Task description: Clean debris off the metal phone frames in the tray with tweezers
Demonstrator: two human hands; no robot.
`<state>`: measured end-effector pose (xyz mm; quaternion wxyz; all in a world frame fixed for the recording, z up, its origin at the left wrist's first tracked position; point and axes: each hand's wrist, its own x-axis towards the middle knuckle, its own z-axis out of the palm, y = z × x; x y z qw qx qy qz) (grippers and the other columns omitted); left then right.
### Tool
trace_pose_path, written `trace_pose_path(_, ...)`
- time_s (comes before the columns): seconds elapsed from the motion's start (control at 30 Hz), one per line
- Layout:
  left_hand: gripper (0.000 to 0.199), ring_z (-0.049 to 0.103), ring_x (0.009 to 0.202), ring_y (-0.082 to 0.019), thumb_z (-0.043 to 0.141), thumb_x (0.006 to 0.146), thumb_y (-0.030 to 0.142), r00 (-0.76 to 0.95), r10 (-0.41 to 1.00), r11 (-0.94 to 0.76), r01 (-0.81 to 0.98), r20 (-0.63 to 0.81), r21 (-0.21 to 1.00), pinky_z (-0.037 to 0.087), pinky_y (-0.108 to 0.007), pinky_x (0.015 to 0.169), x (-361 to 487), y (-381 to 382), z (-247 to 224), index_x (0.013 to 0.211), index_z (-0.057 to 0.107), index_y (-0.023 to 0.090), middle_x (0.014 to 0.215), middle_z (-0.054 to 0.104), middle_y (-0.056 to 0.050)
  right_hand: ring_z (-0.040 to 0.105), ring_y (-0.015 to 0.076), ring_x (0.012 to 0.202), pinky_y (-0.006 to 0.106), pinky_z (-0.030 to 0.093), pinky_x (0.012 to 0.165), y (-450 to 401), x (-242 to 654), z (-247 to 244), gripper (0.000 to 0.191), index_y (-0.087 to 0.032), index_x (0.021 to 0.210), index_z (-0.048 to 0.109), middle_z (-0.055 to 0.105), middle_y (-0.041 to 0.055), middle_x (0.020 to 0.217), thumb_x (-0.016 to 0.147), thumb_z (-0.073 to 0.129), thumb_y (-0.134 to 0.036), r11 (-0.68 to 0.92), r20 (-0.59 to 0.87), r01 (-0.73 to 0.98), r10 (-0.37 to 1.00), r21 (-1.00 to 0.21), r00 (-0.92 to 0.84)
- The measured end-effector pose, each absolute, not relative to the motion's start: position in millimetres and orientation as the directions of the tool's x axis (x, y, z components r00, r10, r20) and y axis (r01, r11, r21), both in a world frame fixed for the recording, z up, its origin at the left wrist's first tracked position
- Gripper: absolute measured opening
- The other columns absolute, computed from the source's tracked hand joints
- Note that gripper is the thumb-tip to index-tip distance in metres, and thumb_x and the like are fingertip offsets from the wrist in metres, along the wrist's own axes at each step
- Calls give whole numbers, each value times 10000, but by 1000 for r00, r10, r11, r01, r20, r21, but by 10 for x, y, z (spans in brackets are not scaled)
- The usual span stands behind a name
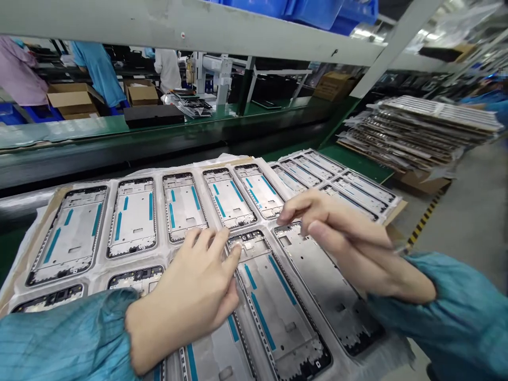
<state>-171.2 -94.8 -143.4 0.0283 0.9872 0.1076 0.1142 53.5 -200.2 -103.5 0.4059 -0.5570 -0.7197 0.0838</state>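
My left hand point(194, 291) reaches over the tray with its fingers slightly apart, the fingertips at the upper end of a metal phone frame point(273, 312) with blue-green strips on it. No object shows in this hand. My right hand point(337, 233) hovers over the upper end of the neighbouring phone frame point(317, 270), where no strips show. Its fingers are bent and apart, with the index fingertip near the frame's upper left corner; nothing is visible between them. Several more frames with strips, such as one phone frame point(133, 214), lie in the pale tray point(107, 267).
Behind to the right lies a second tray of phone frames point(309, 166). A stack of loaded trays point(420, 132) stands beyond it. A green-edged shelf point(190, 129) runs across the back, with blue bins point(313, 13) overhead. Other people work beyond, one in a blue garment point(97, 69).
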Motion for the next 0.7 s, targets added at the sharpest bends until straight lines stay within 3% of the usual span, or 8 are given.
trace_pose_path(0.1, 364, 551, 1074, -390, 489, 906, 258, 953, 215, -976, 201, 214, 87, 516, -568, 899, -1704, -951, -1465, 1222, 637, 157, 1237, 594, -179, 572, 195, 592, 331, 462, 500, -2000, 404, -1183, 222, -238, 1030, 574, 630, 34, 786, 941, 419, -105, 458, 375, 861, 855, -222, -358)
trace_pose_path(0.2, 374, 570, 1033, -371, 484, 913, 330, 941, 206, -979, 197, 269, 59, 539, -556, 882, -1699, -952, -1506, 1197, 663, 165, 1196, 618, -160, 515, 185, 508, 345, 363, 399, -1955, 340, -1371, 342, -132, 1213, 574, 646, 24, 802, 948, 367, -72, 466, 209, 885, 865, -4, -455)
trace_pose_path(0.5, 412, 615, 959, -306, 467, 909, 446, 907, 192, -972, 228, 374, -53, 599, -474, 808, -1670, -955, -1595, 1141, 712, 210, 1112, 654, -109, 590, 170, 608, 310, 391, 461, -1918, 374, -1492, 387, -75, 1317, 580, 675, 37, 851, 986, 380, -92, 422, 206, 907, 888, -8, -411)
trace_pose_path(0.7, 347, 587, 904, -330, 548, 884, 413, 912, 187, -978, 209, 365, -21, 587, -485, 765, -1660, -967, -1587, 1060, 727, 173, 1036, 640, -129, 678, 208, 710, 327, 483, 546, -1918, 370, -1456, 386, -110, 1313, 601, 730, 73, 954, 989, 389, -107, 356, 131, 922, 932, -152, -339)
